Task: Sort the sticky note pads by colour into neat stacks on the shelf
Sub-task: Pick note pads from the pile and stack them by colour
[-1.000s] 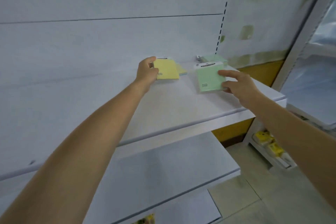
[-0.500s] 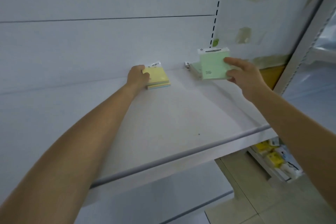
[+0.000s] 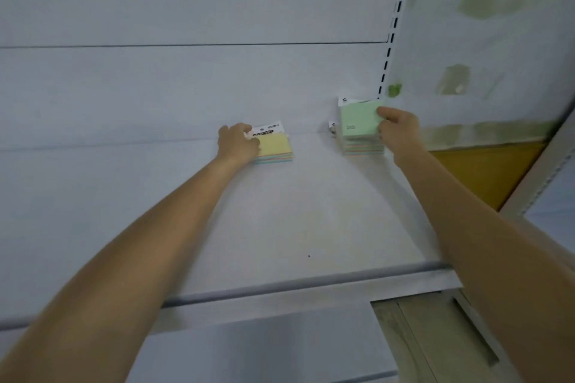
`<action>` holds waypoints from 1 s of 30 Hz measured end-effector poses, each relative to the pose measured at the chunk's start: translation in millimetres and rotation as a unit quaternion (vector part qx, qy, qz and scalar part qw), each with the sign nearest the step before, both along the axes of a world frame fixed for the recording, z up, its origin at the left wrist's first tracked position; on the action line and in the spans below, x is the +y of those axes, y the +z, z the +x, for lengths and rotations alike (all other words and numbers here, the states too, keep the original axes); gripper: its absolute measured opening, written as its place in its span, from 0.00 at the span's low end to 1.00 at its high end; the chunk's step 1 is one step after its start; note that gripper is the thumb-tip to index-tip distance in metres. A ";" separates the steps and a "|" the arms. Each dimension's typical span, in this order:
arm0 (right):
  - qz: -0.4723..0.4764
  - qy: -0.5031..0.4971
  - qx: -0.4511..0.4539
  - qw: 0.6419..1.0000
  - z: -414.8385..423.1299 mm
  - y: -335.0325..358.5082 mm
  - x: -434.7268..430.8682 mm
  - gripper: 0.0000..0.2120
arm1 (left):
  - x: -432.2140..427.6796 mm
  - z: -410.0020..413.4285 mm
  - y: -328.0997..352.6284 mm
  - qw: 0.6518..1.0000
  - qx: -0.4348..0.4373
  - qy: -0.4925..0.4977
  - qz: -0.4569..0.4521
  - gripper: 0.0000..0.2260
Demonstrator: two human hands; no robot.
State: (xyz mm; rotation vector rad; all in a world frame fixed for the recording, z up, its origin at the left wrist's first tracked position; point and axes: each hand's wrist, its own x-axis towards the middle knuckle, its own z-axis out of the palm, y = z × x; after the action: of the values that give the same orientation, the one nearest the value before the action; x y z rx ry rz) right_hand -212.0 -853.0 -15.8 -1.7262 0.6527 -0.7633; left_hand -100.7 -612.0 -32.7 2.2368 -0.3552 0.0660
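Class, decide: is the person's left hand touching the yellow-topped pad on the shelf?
Touching. The head view shows the left hand resting on the yellow-topped pad, fingers overlapping its left edge and header card with no gap.

Yellow-topped pad stack (image 3: 275, 147) — green pad (image 3: 359, 118) tilted

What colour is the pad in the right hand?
Pale green pad, held by the right hand; head view.

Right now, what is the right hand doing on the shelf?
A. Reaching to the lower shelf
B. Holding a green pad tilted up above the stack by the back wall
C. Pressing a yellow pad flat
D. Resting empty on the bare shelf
B: the right hand pinches the green pad at its edge, tilted up over the stack at the back of the shelf.
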 end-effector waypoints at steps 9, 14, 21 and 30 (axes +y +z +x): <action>-0.195 -0.006 0.064 0.979 4.7 -23.6 -7.7 0.20 | -29.6 -65.6 -13.5 0.932 -0.178 -0.280 0.147 0.18; -0.281 -0.016 0.096 0.955 0.7 -32.3 -12.3 0.17 | -21.9 -73.2 -20.0 0.906 -0.121 -0.334 0.230 0.23; -0.293 0.064 0.155 0.941 1.2 -33.7 -10.1 0.18 | -19.2 -71.6 -20.4 0.901 -0.109 -0.335 0.254 0.25; -0.294 0.038 0.126 0.947 -5.4 -28.2 -4.7 0.22 | -17.7 -70.0 -21.4 0.905 -0.117 -0.330 0.240 0.25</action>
State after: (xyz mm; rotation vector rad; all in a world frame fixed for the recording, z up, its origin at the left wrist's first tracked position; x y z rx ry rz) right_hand -217.4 -857.7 -44.0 -2.4109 0.5533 -0.7328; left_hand -170.7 -629.6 -54.1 2.4580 -1.3700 -0.1304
